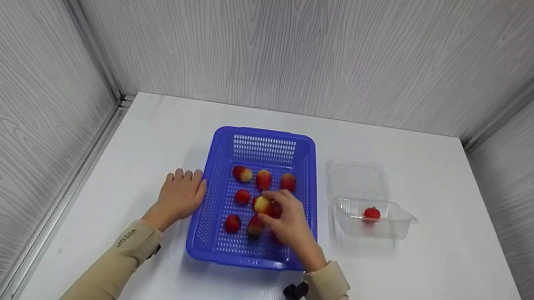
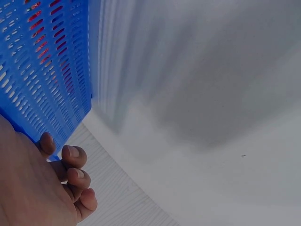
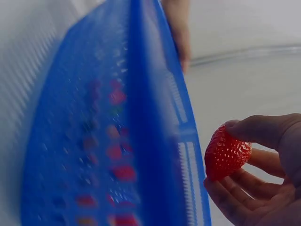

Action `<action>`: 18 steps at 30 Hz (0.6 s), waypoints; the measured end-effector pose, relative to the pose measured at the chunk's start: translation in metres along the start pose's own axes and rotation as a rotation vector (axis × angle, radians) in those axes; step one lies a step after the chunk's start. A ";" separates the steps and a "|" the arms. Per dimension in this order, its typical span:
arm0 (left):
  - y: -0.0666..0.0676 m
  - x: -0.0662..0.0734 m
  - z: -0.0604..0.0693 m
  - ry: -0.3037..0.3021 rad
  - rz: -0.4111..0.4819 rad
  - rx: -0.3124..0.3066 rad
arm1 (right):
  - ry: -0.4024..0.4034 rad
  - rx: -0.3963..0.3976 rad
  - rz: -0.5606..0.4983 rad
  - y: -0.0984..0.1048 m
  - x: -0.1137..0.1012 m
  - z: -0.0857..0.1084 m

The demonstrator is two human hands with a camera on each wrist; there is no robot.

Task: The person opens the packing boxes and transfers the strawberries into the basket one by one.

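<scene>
My right hand [image 1: 290, 222] is over the blue basket [image 1: 250, 263] and pinches a strawberry [image 3: 228, 153] between thumb and fingers. In the head view that strawberry's pale yellow end faces up. Several other red fruits lie spread on the basket floor, among them a red-and-yellow strawberry [image 1: 242, 173] and a rounder red one [image 1: 242, 197]. At the basket's left rim, my left hand [image 1: 181, 195] grips the edge lightly. Its thumb is hidden behind the rim in the left wrist view, where the fingers [image 2: 77, 174] curl loosely beside the perforated wall.
A clear plastic clamshell box [image 1: 393, 224] stands open right of the basket, lid [image 1: 359, 179] folded back, with a small red fruit [image 1: 372, 213] inside. Both stand on a white table [image 1: 458, 284]. Wood-grain panels [image 1: 284, 36] enclose the table at the back and sides.
</scene>
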State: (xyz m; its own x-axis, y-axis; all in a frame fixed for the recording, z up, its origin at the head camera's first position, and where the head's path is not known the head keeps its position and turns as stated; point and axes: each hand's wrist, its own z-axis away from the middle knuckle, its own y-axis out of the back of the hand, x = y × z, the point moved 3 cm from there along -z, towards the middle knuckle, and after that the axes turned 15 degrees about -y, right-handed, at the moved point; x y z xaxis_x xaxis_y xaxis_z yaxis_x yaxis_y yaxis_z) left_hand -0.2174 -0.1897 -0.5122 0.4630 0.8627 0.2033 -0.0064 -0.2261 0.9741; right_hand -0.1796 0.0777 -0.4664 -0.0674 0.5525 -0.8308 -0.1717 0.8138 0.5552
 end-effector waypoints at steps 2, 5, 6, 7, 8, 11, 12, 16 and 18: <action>-0.001 0.000 0.000 0.004 0.002 -0.001 | -0.042 -0.044 0.025 -0.014 -0.002 0.003; 0.000 0.000 0.000 0.008 0.006 -0.004 | -0.095 -0.100 0.073 -0.034 -0.004 0.006; 0.000 0.000 0.000 0.007 0.007 -0.004 | -0.108 -0.116 0.098 -0.039 -0.005 0.007; 0.001 0.000 0.000 0.006 0.009 -0.005 | -0.124 -0.132 0.123 -0.045 -0.005 0.008; 0.001 0.001 -0.001 0.005 0.010 -0.004 | -0.138 -0.146 0.148 -0.050 -0.005 0.009; 0.001 0.001 -0.001 0.002 0.010 0.002 | -0.172 -0.197 0.205 -0.064 -0.006 0.011; 0.001 0.001 -0.001 0.001 0.009 0.003 | -0.185 -0.213 0.220 -0.068 -0.006 0.011; 0.001 0.001 -0.001 -0.002 0.008 0.011 | -0.237 -0.271 0.257 -0.081 -0.007 0.012; 0.001 0.001 0.000 -0.004 0.009 0.013 | -0.275 -0.289 0.272 -0.085 -0.007 0.012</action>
State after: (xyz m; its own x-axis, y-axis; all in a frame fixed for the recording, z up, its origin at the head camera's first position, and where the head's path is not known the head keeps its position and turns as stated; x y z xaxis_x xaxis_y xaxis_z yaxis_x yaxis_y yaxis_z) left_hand -0.2171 -0.1890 -0.5114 0.4667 0.8588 0.2112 0.0011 -0.2393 0.9709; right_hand -0.1523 0.0068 -0.5079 0.1078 0.7970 -0.5943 -0.4524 0.5717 0.6845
